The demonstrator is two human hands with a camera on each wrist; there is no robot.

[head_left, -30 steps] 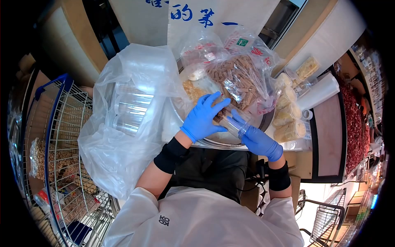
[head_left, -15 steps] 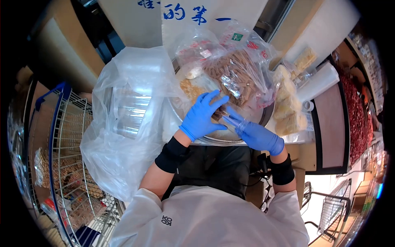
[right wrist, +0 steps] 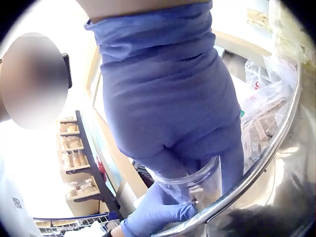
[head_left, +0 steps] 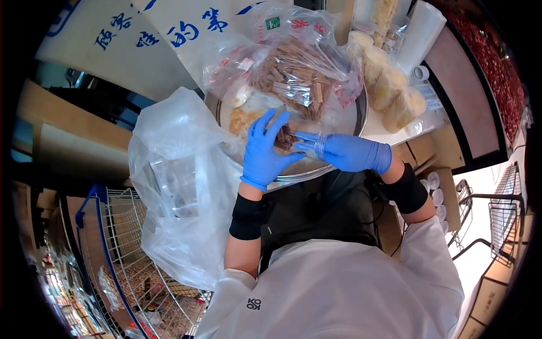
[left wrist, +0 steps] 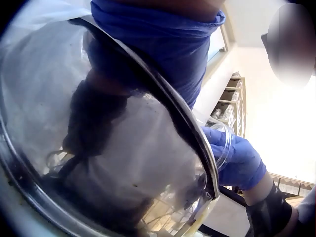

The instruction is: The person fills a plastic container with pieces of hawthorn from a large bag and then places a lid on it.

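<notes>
While the right hand grips the clear jar lying sideways, its mouth faces the straight-fingered left hand.

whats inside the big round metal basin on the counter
A clear plastic bag of brown snack sticks and pale crumbly food lie in the round metal basin. The blue-gloved left hand and the right hand, gripping a clear plastic jar, cover its near part.

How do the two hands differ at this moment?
The left hand has straight, spread fingers against brown sticks; the right hand curls round a clear jar. In the head view the left hand reaches up from below, while the right hand comes in from the side. Both wear blue gloves and work over the metal basin.
</notes>
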